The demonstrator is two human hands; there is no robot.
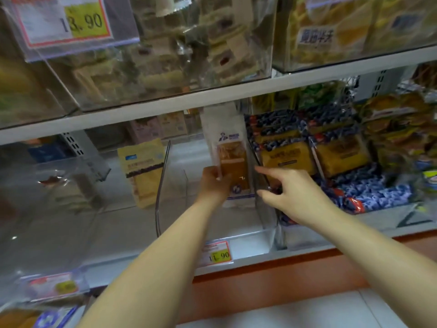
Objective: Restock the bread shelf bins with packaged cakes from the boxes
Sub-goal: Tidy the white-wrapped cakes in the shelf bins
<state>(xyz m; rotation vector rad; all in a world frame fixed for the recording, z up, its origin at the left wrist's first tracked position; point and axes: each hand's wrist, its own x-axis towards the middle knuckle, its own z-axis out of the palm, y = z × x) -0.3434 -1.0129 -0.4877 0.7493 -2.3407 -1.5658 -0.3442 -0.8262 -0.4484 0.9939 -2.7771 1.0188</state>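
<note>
Standing upright in the clear bin, a cake is pinched by the left hand; the right hand is spread beside it.

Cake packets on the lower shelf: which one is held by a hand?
The white packet with the brown cake window, gripped by the left hand. The yellow packet stands alone, untouched.

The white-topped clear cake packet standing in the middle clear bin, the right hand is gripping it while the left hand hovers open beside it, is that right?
Not quite: the head view shows the left hand gripping the white-topped clear cake packet in the middle clear bin, while the right hand hovers open beside it.
</note>
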